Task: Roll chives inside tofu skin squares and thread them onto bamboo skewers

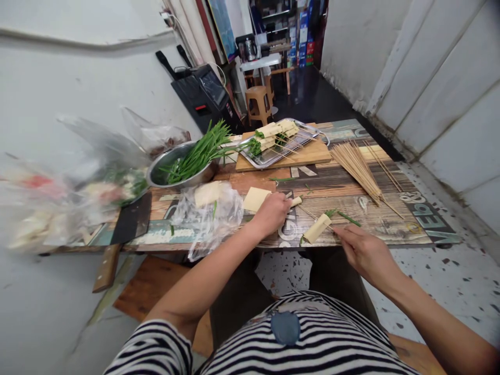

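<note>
My left hand (pixel 273 212) is closed on a small pale yellow roll (pixel 297 201) with green showing at its end, just above the table. In my right hand (pixel 365 251) the fingers pinch a thin wooden skewer (pixel 331 227). A second roll of a tofu-skin-like sheet (pixel 317 228), with greens poking out at both ends, is threaded on that skewer. The skewer's far tip points toward the roll in my left hand; whether it touches is unclear. Beside my left hand lies a flat square sheet (pixel 255 199). A loose green stalk (pixel 349 219) lies near my right fingers.
A metal tray (pixel 265 162) of finished skewers rests on a wooden board (pixel 312 155). Bare skewers (pixel 357 169) lie at right. At left are a steel bowl (pixel 156 174) of long greens, a plastic bag (pixel 230 213) with sheets, and a cleaver (pixel 133 217) overhanging the table edge.
</note>
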A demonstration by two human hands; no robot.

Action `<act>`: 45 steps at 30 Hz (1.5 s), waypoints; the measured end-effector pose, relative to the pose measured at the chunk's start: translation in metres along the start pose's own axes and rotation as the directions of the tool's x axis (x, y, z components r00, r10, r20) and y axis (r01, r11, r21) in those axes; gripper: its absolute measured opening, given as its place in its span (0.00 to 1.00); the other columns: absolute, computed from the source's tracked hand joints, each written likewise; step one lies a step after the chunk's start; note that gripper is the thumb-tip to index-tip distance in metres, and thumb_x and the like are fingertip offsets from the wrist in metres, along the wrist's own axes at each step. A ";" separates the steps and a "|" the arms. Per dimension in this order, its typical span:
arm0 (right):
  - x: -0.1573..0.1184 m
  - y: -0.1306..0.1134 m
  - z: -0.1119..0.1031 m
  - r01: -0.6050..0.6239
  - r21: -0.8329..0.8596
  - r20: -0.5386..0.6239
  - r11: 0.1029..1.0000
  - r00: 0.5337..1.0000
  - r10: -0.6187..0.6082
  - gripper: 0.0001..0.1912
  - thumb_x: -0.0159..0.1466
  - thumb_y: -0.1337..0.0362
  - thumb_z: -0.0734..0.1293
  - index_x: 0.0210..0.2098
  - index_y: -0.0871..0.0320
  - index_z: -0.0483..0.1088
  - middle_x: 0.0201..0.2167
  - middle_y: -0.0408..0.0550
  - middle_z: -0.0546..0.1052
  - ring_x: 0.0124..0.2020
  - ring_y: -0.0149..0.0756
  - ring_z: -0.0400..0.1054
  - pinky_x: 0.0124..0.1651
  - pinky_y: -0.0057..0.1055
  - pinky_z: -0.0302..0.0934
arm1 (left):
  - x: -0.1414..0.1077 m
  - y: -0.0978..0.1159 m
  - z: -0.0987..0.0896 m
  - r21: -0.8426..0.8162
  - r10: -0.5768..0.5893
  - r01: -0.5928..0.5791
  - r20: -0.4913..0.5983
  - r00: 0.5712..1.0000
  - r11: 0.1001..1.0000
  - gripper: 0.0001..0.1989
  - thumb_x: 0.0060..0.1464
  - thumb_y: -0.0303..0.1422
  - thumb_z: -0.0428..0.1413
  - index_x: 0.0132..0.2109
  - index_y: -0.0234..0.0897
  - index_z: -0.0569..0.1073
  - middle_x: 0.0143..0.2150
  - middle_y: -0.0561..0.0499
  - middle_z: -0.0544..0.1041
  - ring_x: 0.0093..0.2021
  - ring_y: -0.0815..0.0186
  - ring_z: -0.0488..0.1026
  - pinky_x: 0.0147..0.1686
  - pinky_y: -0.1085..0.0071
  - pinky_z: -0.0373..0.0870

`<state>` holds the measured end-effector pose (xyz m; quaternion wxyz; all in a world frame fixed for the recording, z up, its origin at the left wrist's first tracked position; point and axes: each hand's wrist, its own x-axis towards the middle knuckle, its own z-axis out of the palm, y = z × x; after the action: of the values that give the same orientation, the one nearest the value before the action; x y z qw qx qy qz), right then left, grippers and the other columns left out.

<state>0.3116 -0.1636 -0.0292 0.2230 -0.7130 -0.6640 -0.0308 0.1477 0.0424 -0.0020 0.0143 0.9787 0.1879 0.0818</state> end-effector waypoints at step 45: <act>0.069 0.030 -0.010 -0.130 -0.151 -0.110 0.980 0.987 0.114 0.17 0.65 0.69 0.54 0.45 0.59 0.72 0.35 0.49 0.75 0.32 0.34 0.67 0.33 0.29 0.55 | 0.064 0.054 -0.002 -0.021 -0.144 0.142 -0.155 0.977 0.990 0.10 0.57 0.32 0.51 0.39 0.31 0.74 0.36 0.43 0.74 0.40 0.60 0.69 0.42 0.66 0.66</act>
<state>0.3507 -0.1032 -0.0046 0.2008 -0.7653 -0.6025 -0.1051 0.2257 0.0164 0.0128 0.0103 0.9531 0.2580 0.1580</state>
